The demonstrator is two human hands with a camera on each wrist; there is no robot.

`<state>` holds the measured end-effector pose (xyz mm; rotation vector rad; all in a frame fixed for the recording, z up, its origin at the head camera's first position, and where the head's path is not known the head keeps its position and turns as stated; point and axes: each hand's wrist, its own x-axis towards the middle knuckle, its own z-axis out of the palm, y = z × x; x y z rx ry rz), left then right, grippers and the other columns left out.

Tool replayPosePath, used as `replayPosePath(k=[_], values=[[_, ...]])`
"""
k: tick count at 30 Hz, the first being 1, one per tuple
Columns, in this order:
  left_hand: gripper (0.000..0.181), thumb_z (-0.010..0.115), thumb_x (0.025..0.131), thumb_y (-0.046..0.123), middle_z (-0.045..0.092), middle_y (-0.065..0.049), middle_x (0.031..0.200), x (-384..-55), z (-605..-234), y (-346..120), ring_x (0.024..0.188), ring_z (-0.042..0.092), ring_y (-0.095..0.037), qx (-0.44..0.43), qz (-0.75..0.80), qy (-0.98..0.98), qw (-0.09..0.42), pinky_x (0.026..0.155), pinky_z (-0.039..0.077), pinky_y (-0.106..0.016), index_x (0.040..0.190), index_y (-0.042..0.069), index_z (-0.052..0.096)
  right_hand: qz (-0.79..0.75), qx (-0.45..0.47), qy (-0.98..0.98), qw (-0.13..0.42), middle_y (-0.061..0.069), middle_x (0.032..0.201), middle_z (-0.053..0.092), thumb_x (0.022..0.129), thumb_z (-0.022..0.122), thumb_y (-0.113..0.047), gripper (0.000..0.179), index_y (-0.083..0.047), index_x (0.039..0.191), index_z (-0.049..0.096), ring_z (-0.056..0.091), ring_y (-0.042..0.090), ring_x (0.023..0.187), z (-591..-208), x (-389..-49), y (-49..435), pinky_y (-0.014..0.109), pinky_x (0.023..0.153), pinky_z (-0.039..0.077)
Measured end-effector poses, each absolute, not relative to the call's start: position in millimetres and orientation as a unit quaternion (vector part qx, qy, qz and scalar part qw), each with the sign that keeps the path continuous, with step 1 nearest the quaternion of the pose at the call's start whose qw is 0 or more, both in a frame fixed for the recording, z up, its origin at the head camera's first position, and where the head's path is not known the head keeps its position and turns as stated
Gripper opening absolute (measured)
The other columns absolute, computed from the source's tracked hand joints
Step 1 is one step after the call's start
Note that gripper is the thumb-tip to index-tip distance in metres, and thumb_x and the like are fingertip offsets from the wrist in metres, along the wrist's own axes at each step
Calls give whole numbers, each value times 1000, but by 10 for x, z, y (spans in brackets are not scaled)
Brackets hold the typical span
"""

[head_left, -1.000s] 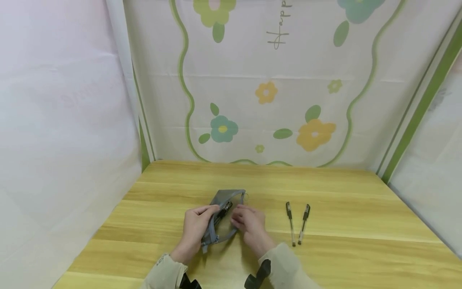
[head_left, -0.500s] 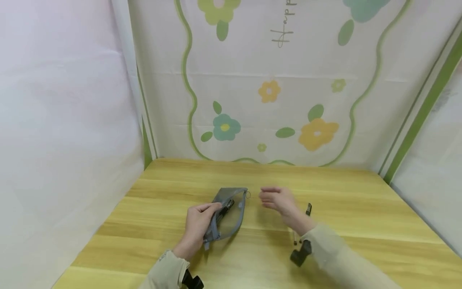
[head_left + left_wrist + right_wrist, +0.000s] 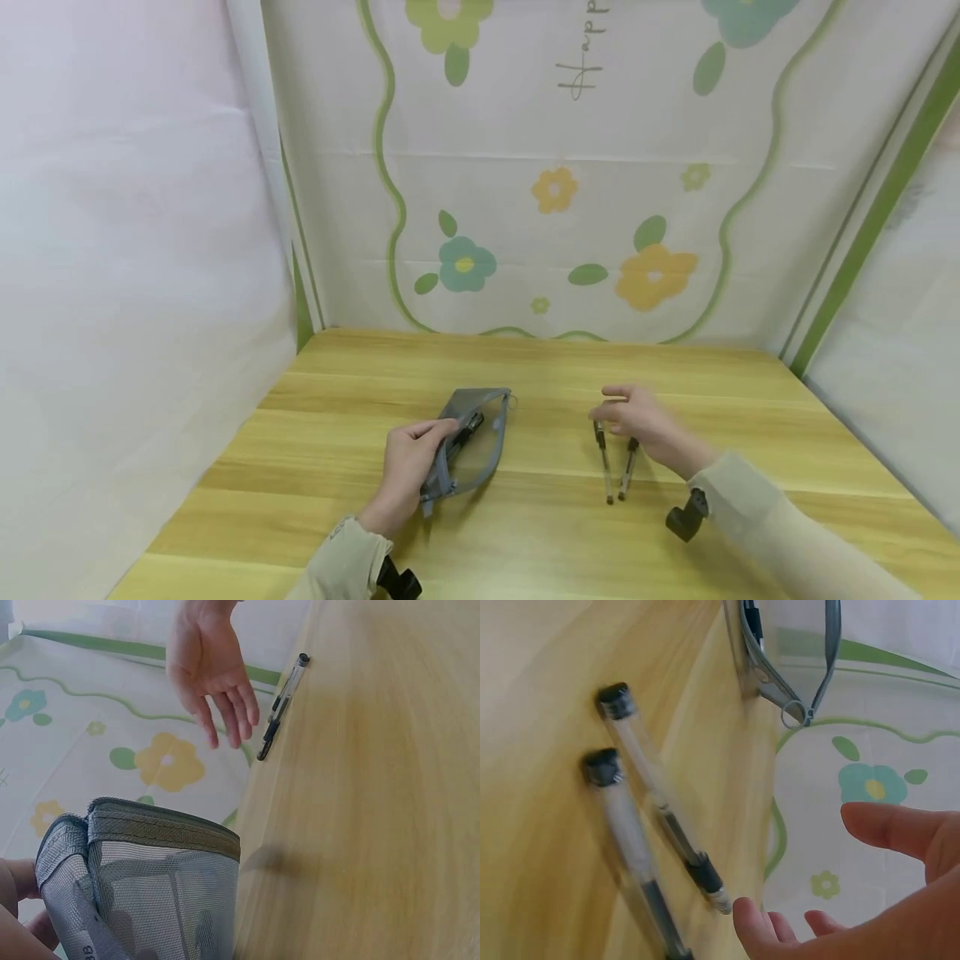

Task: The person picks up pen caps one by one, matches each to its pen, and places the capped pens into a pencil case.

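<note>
My left hand [image 3: 408,468] pinches the near-left edge of a grey mesh zipper pouch [image 3: 459,405], its thumb on top. The pouch's mouth gapes, and a black pen [image 3: 470,429] shows inside; whether more lie beneath it I cannot tell. To the right, two clear gel pens with black caps lie on the table: the left pen [image 3: 604,468] and the right pen [image 3: 627,477]. My right hand [image 3: 647,423] hovers over their capped ends, fingers and thumb apart, holding nothing. In the right wrist view its fingertips [image 3: 750,919] are close to one pen.
The wood-grain table [image 3: 300,450] reaches back to a white cloth wall [image 3: 495,192] printed with flowers. Another cloth wall [image 3: 135,292] stands at the left. A small ring [image 3: 513,402] hangs at the pouch's far corner. Black cameras are strapped to both wrists.
My right hand has left the pouch and moved right to above the two pens, its fingers spreading. My left hand keeps its hold on the pouch in the same place.
</note>
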<state>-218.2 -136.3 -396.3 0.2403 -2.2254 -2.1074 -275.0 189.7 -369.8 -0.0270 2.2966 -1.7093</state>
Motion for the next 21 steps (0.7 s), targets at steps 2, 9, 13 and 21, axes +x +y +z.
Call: replayPosePath(k=[2,9,13,21], values=[[22,72,72,36,65,4,96,-2180,-3955,-1364,91,57,-14,81,-686,-722,31,73,47,-31,86,18,74,-596,-7,789,147,25,119,49,80,67,-16,73,7,134,24,45,37,111,-3734,-2731,1886,50,90,37],[22,72,72,34,66,2,95,-2192,-3951,-1355,87,58,-15,89,-688,-719,31,68,48,-30,86,17,74,-605,2,781,153,27,122,44,80,66,-19,75,9,133,21,38,43,114,-3824,-2749,1907,48,90,38],[21,73,72,34,66,3,95,-2199,-3952,-1356,87,57,-15,94,-686,-721,30,68,47,-30,85,18,74,-618,14,768,167,29,127,37,81,66,-20,79,10,134,17,32,45,117,-3863,-2793,1953,45,90,39],[23,73,72,34,66,2,94,-2203,-3959,-1364,83,56,-15,89,-687,-720,32,64,47,-28,86,17,74,-658,31,729,185,27,125,42,82,64,-12,73,13,134,19,43,38,113,-3924,-2847,1955,42,91,39]])
